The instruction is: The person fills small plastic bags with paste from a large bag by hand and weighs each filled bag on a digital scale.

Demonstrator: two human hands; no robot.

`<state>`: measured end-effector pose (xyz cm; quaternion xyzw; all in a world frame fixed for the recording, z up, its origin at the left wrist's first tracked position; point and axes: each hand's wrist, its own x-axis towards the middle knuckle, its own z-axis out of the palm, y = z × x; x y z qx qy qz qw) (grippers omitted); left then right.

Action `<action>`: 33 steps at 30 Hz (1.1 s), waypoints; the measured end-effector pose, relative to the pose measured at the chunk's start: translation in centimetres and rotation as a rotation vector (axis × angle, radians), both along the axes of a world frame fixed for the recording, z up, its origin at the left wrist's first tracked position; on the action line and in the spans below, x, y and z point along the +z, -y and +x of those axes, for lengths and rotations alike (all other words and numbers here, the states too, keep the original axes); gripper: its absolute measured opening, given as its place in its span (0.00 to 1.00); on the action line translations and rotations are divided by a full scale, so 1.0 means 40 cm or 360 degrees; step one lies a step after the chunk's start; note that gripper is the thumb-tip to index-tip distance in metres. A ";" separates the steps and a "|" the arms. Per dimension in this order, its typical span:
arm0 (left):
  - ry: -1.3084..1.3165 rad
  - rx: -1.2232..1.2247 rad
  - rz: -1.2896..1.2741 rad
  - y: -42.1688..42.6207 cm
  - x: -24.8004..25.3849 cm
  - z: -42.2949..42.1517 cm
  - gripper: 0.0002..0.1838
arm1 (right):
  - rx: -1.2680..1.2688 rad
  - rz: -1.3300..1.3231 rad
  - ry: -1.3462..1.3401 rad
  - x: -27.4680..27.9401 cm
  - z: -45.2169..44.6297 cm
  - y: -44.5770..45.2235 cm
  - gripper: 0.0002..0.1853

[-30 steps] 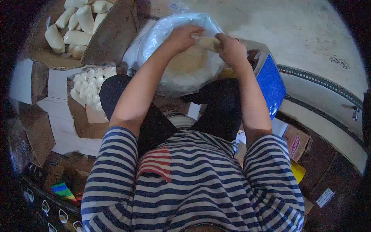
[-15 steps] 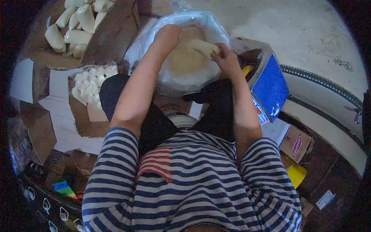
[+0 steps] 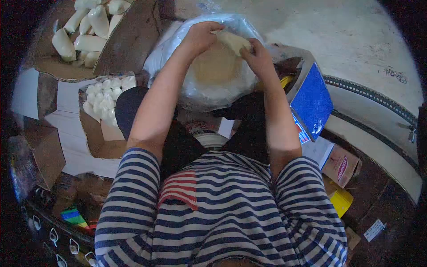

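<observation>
A small clear plastic bag with pale contents (image 3: 232, 41) is stretched between my two hands. My left hand (image 3: 201, 36) pinches its left end. At the other end, the fingers of my right hand (image 3: 259, 58) are closed on it. Below the bag stands a large sack lined with clear plastic (image 3: 195, 91), its mouth spread wide. Tan, fine-grained material (image 3: 215, 66) fills its middle. Whether the small bag's end is open or tied I cannot tell.
A cardboard box (image 3: 126, 42) at upper left holds several filled pale bags (image 3: 91, 26). Smaller white packets (image 3: 104, 98) sit in another box (image 3: 95, 138) by my left knee. To my right are a blue panel (image 3: 311, 102), a Champion carton (image 3: 340, 165) and a yellow object (image 3: 341, 202).
My left hand has moved up and right and now grips the small bag's left end. The bag has risen slightly, held in my right hand throughout.
</observation>
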<state>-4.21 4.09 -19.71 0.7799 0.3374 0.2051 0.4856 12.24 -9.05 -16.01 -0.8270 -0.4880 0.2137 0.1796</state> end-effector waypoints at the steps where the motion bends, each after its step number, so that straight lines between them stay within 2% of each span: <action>1: 0.0101 -0.0016 0.0021 0.000 -0.003 0.002 0.22 | 0.0003 -0.0071 -0.0001 -0.002 0.004 -0.005 0.26; 2: 0.0201 -0.0032 0.0042 0.001 0.000 0.002 0.22 | 0.0004 -0.0072 0.0001 0.003 0.002 -0.011 0.26; 5: 0.0160 -0.0013 0.0028 0.014 0.010 0.005 0.22 | 0.0090 -0.0161 0.0198 0.041 -0.011 -0.033 0.24; 7: 0.0092 -0.0028 -0.0044 0.022 0.000 0.015 0.21 | 0.0316 -0.0342 0.0648 0.117 -0.050 -0.054 0.19; 8: 0.0025 -0.0044 -0.0113 0.027 -0.005 0.019 0.21 | 0.0316 -0.0343 0.0649 0.130 -0.060 -0.065 0.19; 10: 0.0036 -0.0059 -0.0048 0.040 -0.015 0.027 0.22 | 0.0489 -0.0484 0.1049 0.150 -0.076 -0.081 0.13; 13: 0.0032 -0.0062 0.0006 0.046 -0.025 0.038 0.24 | 0.0671 -0.0516 0.1245 0.173 -0.093 -0.105 0.08; 18: -0.0026 -0.0041 0.0036 0.046 -0.025 0.046 0.26 | 0.0790 -0.0604 0.1261 0.215 -0.108 -0.137 0.09; 20: 0.0055 0.0071 -0.0229 0.048 -0.020 0.049 0.19 | 0.0818 -0.0622 0.1301 0.218 -0.110 -0.137 0.09; 23: -0.0099 0.0045 -0.0206 0.044 -0.024 0.054 0.19 | 0.0800 -0.0509 0.1341 0.227 -0.108 -0.138 0.09; 25: -0.0089 0.0047 -0.0248 0.038 -0.015 0.047 0.20 | 0.0742 -0.0780 0.1269 0.257 -0.093 -0.137 0.11; 26: -0.0078 0.0047 -0.0291 0.035 -0.008 0.041 0.22 | 0.0749 -0.0779 0.1263 0.263 -0.073 -0.130 0.11; 28: -0.0014 0.0065 -0.0404 0.023 -0.018 0.034 0.22 | 0.0516 -0.0745 0.1100 0.269 -0.030 -0.122 0.13; 29: 0.0058 0.0078 -0.0512 0.014 -0.024 0.032 0.21 | 0.0521 -0.0743 0.1093 0.245 -0.023 -0.125 0.13; 31: 0.0113 0.0122 -0.0544 0.014 -0.026 0.024 0.21 | 0.0788 -0.0928 0.1077 0.107 0.006 -0.101 0.16; 32: 0.0182 0.0175 -0.0574 0.019 -0.024 0.019 0.20 | 0.0695 -0.0608 0.1026 -0.068 0.049 -0.061 0.19; 33: 0.0171 0.0186 -0.0575 0.012 -0.026 0.020 0.20 | 0.0770 -0.0634 0.0962 -0.161 0.049 -0.045 0.19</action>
